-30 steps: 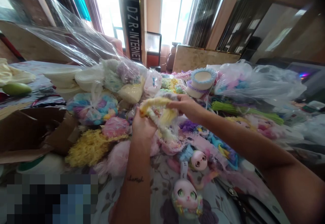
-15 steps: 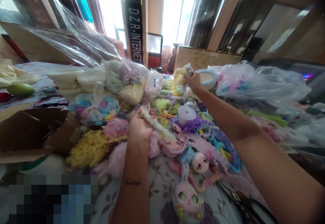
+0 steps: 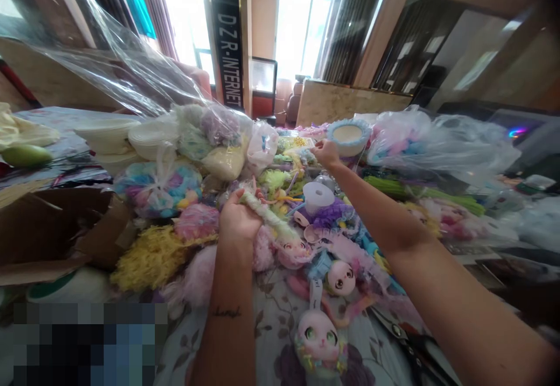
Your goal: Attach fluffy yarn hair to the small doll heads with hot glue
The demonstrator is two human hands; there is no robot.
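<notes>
My left hand [image 3: 240, 217] is closed, palm up, round a pale green fuzzy twisted stem [image 3: 269, 211]. Its lower end meets a pink-haired doll head [image 3: 294, 253] on the heap. Farther off, my right hand [image 3: 327, 154] has its fingertips drawn together above pale fluffy pieces, beside a round form with a light blue fuzzy rim [image 3: 349, 135]. What those fingers hold, if anything, is too small to see. Closer to me lie a doll head with brown eyes [image 3: 341, 278] and a green-eyed one [image 3: 318, 336]. A white spool [image 3: 318, 196] stands between my arms.
Black-handled scissors [image 3: 405, 336] lie at the front right. An open cardboard box [image 3: 56, 234] is on the left, next to yellow curly fluff [image 3: 151, 258]. Plastic bags of coloured fluff [image 3: 160, 185] line the back. Clear plastic film [image 3: 109, 42] hangs at upper left.
The yellow and grey fluffy tuft is gone from my right hand, which has lowered slightly. My left hand keeps its hold on the green stem. The view has shifted slightly.
</notes>
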